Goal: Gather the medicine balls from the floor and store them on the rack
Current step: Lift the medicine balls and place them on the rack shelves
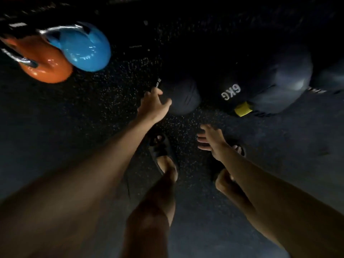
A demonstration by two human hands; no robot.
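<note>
Both hands are spread and empty: left hand [153,105] has its fingertips at the left edge of a dark ball [183,97] on the floor [93,112], right hand [212,141] hangs nearer, off it. Just right sits a second ball [260,86] marked 6KG. Far left, blue kettlebell [85,48] against an orange one [44,66].

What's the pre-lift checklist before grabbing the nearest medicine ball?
1. Left hand at the smaller dark ball: ok, fingers open, at its left side.
2. Right hand on the ball: not ok, open and short of it.
3. Hands empty: ok.
4. Neighbouring 6KG ball clear of it: cannot tell, too dark.
5. Blue kettlebell and orange kettlebell out of the way: ok, far left.
6. Rack in view: not ok.
</note>
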